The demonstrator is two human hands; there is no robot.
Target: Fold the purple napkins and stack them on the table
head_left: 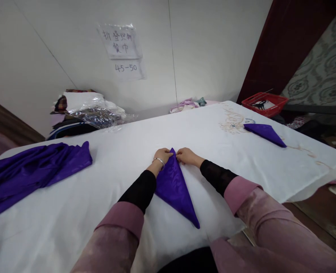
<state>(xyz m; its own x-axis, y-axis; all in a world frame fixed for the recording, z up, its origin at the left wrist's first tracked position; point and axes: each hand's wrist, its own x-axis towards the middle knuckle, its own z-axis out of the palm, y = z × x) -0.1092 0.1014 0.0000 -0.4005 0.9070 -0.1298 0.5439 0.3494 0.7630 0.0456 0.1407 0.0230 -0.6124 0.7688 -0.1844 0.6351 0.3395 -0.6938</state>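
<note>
A purple cloth napkin (177,187), folded into a long triangle, lies in front of me with its narrow tip pointing away. My left hand (162,155), with a bracelet at the wrist, pinches the napkin's left edge close to that tip. On the opposite side my right hand (187,156) has its fingers closed at the right edge near the tip. Part of the napkin's left side is hidden behind my left forearm. Another folded purple napkin (264,134) rests farther off to the right. A loose heap of purple cloth (39,165) spreads over the left side.
A white tablecloth (122,151) with embroidery at the right covers the table. Stacked fabrics under clear plastic (89,110) stand at the back left. Small pastel cloths (186,105) lie by the wall. A red basket (270,110) with black-handled scissors sits at the back right.
</note>
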